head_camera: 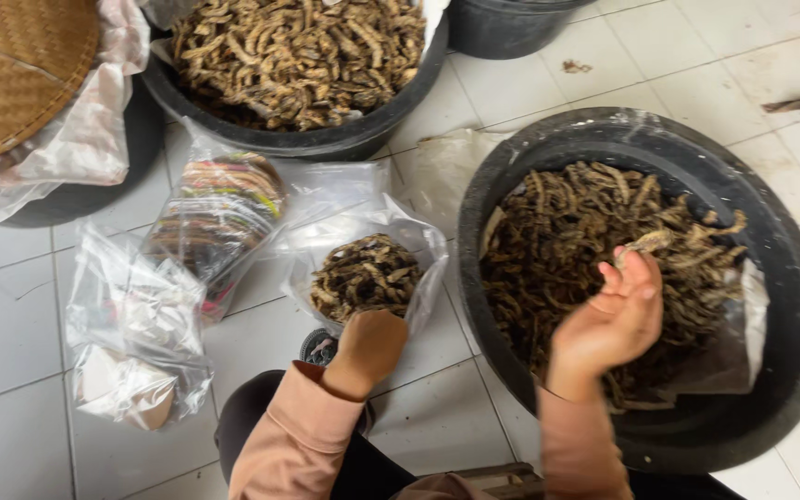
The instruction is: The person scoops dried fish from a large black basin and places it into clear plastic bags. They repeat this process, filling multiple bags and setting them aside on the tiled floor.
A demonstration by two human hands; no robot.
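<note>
The right hand (608, 319) reached into the big black tub (789, 278) on the floor, and its grip held a few brown dried strips (645, 243) at the fingertips. The left hand (369, 347) was closed on the edge of a small clear bag (418, 243), partly filled with the same strips. Another full tub (363, 139) stood behind the bag.

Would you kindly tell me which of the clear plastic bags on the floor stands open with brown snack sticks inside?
The bag of snack sticks by the left hand; the bags further left hold colourful and pale packets.
</note>
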